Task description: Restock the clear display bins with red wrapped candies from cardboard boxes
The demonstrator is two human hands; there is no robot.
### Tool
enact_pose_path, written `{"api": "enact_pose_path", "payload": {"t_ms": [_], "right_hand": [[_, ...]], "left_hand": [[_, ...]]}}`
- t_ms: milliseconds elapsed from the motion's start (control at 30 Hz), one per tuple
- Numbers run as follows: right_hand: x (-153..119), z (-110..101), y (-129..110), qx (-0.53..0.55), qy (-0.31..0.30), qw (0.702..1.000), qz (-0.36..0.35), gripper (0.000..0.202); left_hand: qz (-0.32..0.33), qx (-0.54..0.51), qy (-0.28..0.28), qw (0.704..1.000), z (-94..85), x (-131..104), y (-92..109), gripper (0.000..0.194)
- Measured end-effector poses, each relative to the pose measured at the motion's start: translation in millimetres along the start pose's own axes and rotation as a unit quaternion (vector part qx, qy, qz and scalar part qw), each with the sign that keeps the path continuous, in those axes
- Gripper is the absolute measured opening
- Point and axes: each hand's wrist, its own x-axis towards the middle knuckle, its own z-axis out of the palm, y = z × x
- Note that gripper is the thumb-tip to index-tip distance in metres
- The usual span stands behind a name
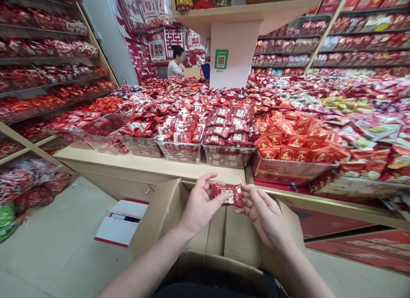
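Note:
A small red candy packet (235,196) with white double-happiness lettering is held level above the cardboard box. My left hand (203,202) is closed on its left side, the thumb lying across the printed front. At the packet's right edge are the curled fingers and thumb of my right hand (261,206), pinching that end. Below both hands stands the brown cardboard box (153,216), its flaps spread. Just beyond, a clear bin (229,156) holds dark red packets with similar lettering.
Clear bins, including one of orange-red packets (294,172), line the counter edge (105,161). Packed shelves (41,58) rise on the left. A white box (120,223) and bagged goods (32,182) lie on the floor. Another person (177,63) is at the back. A QR-code sign (221,59) hangs on the pillar.

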Motion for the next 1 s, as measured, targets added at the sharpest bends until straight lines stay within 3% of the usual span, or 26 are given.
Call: {"api": "enact_pose_path", "payload": {"t_ms": [133,300,467,533,667,733,867,1000], "right_hand": [[5.7,4.4,1.2,-0.016,-0.008,1.000,0.003,0.017],[11.5,3.2,1.4,0.066,0.009,0.997,0.029,0.017],[13.2,1.2,5.0,-0.056,-0.055,0.997,0.012,0.020],[10.7,4.5,10.3,-0.060,-0.050,0.997,0.006,0.023],[4.7,10.8,22.8,-0.054,-0.058,0.997,0.019,0.030],[4.0,9.9,25.9,-0.069,-0.069,0.995,0.015,0.027],[6.0,5.0,27.1,-0.075,-0.121,0.989,0.033,0.023],[11.7,4.6,21.4,-0.069,-0.109,0.992,0.017,0.024]], "left_hand": [[-0.033,0.005,-0.008,0.999,3.3,1.8,-1.3,0.045],[-0.076,0.014,0.012,0.997,-2.0,1.5,-2.1,0.034],[-0.144,0.130,-0.114,0.974,-11.1,2.1,-5.3,0.035],[-0.135,0.114,-0.085,0.981,-11.1,1.4,-10.8,0.032],[-0.142,-0.019,0.017,0.990,-7.6,-2.4,-22.0,0.026],[-0.164,-0.050,0.019,0.985,-8.1,-3.9,-23.8,0.024],[-0.167,-0.008,-0.018,0.986,-11.9,-3.7,-22.7,0.028],[-0.140,-0.036,0.026,0.989,-9.7,-2.3,-21.7,0.030]]}}
